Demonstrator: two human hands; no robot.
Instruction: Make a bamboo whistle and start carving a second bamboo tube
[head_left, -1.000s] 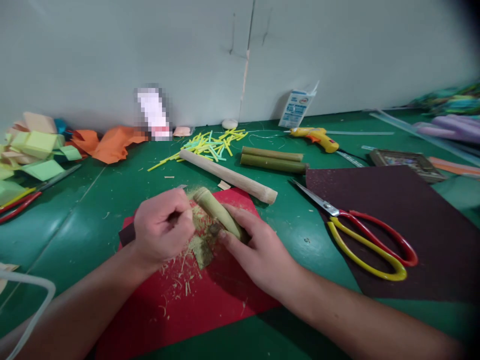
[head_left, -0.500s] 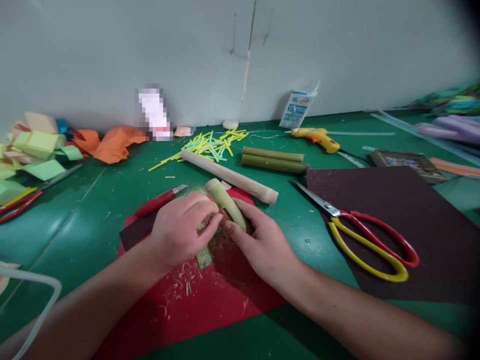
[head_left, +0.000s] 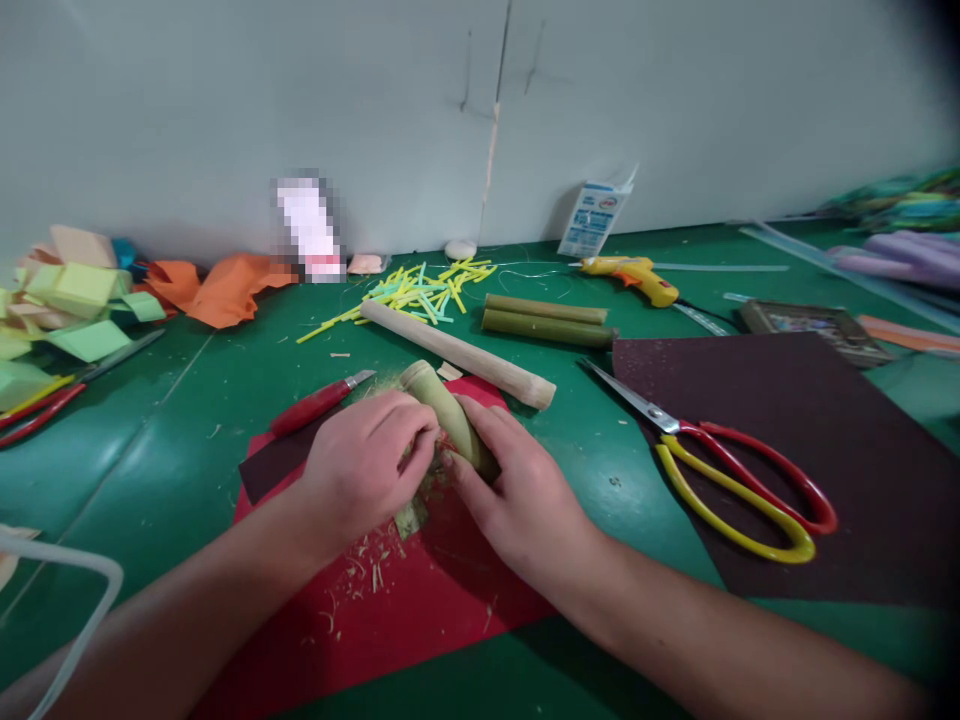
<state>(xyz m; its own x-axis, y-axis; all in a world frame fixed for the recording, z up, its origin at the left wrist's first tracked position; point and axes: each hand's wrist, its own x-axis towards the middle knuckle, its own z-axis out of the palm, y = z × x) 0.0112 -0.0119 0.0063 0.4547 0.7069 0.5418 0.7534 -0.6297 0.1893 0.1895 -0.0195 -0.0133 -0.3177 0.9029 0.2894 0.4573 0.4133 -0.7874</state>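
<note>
A short, pale green bamboo tube (head_left: 448, 415) leans between my hands over a red sheet (head_left: 420, 610) strewn with fine shavings. From its right side my right hand (head_left: 517, 480) grips it, thumb in front and fingers behind. My left hand (head_left: 371, 450) is closed against the tube's left side; whatever its curled fingers hold is hidden. A small greenish strip (head_left: 410, 517) pokes out below the left fingers. Left of that hand lies a red-handled craft knife (head_left: 315, 404), blade pointing away to the right, by a dark strip (head_left: 277, 463).
Beyond my hands lie a long peeled bamboo stick (head_left: 457, 352), two green bamboo pieces (head_left: 547, 325) and cut yellow straws (head_left: 420, 290). To the right, large scissors (head_left: 697, 450) rest partly on dark sandpaper-like sheeting (head_left: 810, 450). A yellow glue gun (head_left: 630, 275) lies behind; folded papers (head_left: 75, 300) are at left.
The bamboo tube has shifted slightly left at its far end and turned a little in my right hand. My left fingers have curled in tighter beside it.
</note>
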